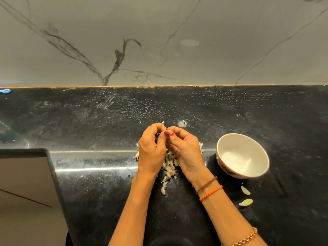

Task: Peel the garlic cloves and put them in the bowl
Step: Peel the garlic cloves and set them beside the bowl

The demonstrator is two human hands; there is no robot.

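The light is warm and a bit dim, and it makes long shiny streaks on the black counter (195, 107) just left of where the hands (168, 148) meet. Near the fingers the picture is sharp. Far out to the sides and corners it looks bent and soft, and the wall (159, 41) behind looks dull.

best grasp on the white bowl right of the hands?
Pinch the white bowl at its near-left rim, thumb outside, fingers inside, coming from above-left. It sits upright and open, looks empty, and that wall faces the right hand; nothing blocks it.
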